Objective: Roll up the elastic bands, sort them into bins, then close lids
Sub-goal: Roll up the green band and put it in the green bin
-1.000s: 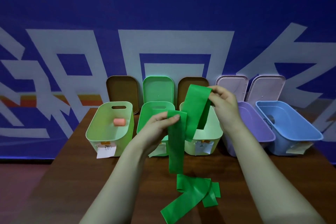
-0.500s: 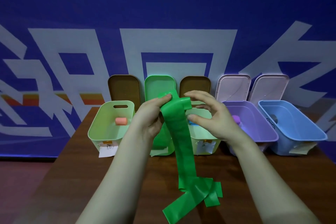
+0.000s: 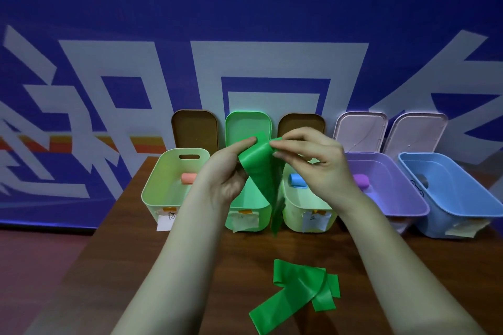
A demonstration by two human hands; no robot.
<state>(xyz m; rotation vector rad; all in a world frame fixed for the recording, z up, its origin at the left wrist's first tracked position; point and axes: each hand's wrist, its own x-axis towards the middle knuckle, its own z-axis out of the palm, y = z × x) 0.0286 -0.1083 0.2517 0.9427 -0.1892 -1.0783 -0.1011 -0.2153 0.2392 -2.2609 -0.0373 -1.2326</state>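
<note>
- Your left hand [image 3: 231, 174] and right hand [image 3: 315, 166] each pinch the top end of the green band [image 3: 258, 168], raised before the green bin [image 3: 246, 205]; its tail lies heaped on the tabletop [image 3: 185, 266].
- Fold the first turn tight, edges aligned, and feed the tail up untwisted.

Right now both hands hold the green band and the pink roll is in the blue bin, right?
Not quite. The head view shows the pink roll in the leftmost pale green bin; the left hand and right hand do hold the green band.
</note>
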